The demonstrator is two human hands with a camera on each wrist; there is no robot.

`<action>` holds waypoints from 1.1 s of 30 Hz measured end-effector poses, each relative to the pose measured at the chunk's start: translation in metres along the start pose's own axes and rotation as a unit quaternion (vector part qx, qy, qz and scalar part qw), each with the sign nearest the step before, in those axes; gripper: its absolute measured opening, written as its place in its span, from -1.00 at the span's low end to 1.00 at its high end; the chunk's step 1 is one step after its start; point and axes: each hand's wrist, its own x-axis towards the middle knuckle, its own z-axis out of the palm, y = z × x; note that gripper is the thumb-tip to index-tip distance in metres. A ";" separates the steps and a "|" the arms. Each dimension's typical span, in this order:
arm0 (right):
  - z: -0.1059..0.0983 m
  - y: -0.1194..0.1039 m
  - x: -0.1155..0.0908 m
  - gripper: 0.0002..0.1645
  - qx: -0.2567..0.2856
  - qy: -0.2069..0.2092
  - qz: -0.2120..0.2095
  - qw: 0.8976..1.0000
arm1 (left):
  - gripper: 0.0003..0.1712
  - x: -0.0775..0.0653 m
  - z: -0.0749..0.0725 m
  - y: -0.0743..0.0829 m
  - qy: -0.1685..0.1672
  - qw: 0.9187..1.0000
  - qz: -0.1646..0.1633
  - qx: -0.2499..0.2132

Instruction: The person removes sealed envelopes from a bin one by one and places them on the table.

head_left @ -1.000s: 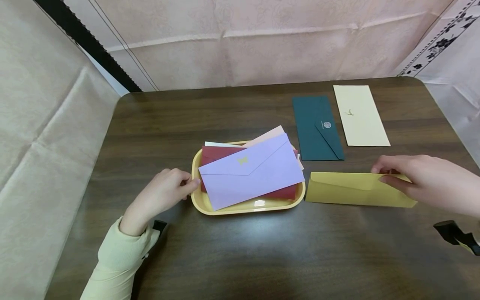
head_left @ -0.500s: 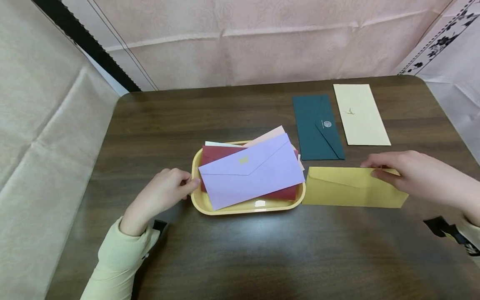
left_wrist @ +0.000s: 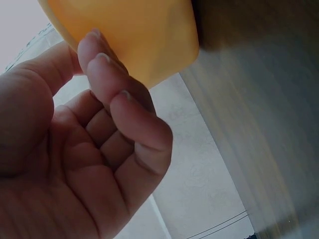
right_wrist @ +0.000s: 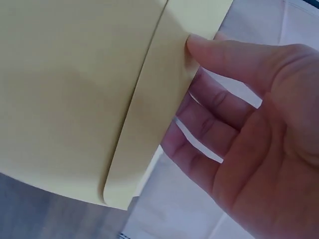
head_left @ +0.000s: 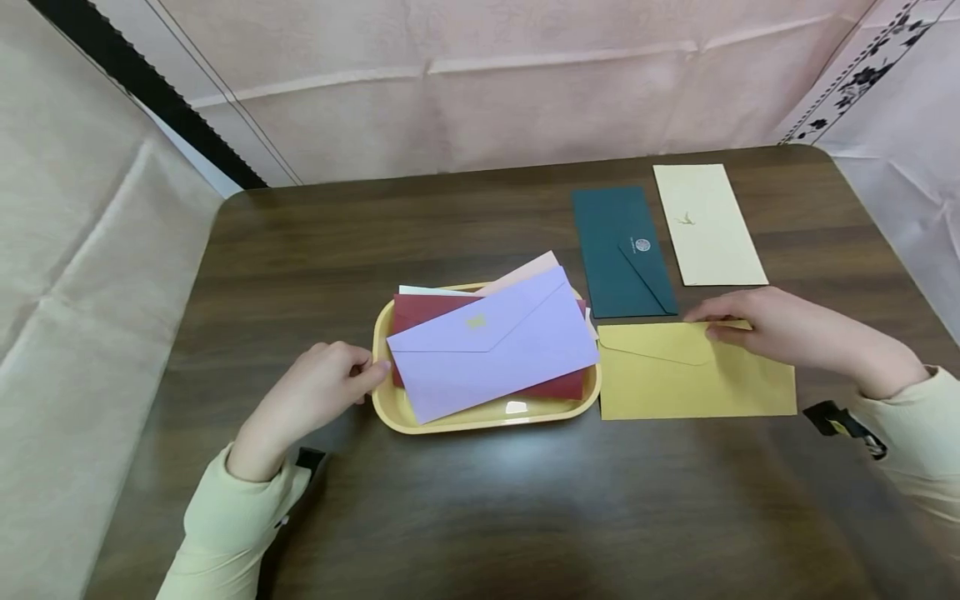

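My right hand (head_left: 783, 329) pinches the top edge of a yellow envelope (head_left: 675, 375), thumb on the flap side and fingers behind, as the right wrist view shows. The envelope's left end meets the right end of a pale yellow tray (head_left: 480, 427). My left hand (head_left: 311, 400) grips the tray's left rim, thumb over it and curled fingers against the outer wall (left_wrist: 154, 45) in the left wrist view. On top in the tray lies a lilac envelope (head_left: 502, 350) with a small gold mark. Beneath it show a dark red envelope (head_left: 420, 312), a pale pink one (head_left: 528, 268) and a whitish edge (head_left: 431, 291).
Behind the yellow envelope, a dark teal envelope (head_left: 618, 250) with a round seal lies on the brown wooden table (head_left: 450, 533). To its right is a cream envelope (head_left: 712, 225) with a small gold design. Pale patterned cloth (head_left: 525, 92) hangs beyond the table's far edge.
My right hand has moved left with the yellow envelope, whose face now shows broader toward the head camera. My left hand stays at the tray rim. The head view has shifted slightly.
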 end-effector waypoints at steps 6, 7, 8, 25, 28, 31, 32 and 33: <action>0.007 0.009 0.007 -0.63 0.033 -0.050 0.035 0.998 | -0.61 0.002 0.000 0.001 0.001 1.000 0.001 0.003; 0.007 0.010 0.008 -0.63 0.034 -0.052 0.039 0.997 | -0.61 0.002 0.000 0.001 0.001 1.000 0.002 0.003; 0.008 0.011 0.008 -0.63 0.036 -0.053 0.043 0.997 | -0.61 0.002 0.000 0.002 0.001 1.000 0.002 0.003; 0.011 0.013 0.017 -0.64 0.043 -0.047 0.077 0.995 | -0.63 0.003 0.000 0.000 0.000 1.000 0.000 -0.001; 0.012 0.012 0.017 -0.65 0.047 -0.046 0.084 0.994 | -0.63 0.003 0.000 0.000 -0.002 1.000 -0.002 -0.002; 0.014 0.012 0.017 -0.65 0.056 -0.041 0.089 0.994 | -0.63 0.002 0.000 0.000 -0.002 1.000 -0.003 -0.001; 0.015 0.013 0.017 -0.64 0.057 -0.038 0.091 0.993 | -0.63 0.002 0.000 0.000 -0.002 1.000 -0.003 -0.001; 0.015 0.013 0.016 -0.64 0.060 -0.037 0.092 0.993 | -0.63 0.001 0.000 0.000 -0.001 1.000 -0.003 0.000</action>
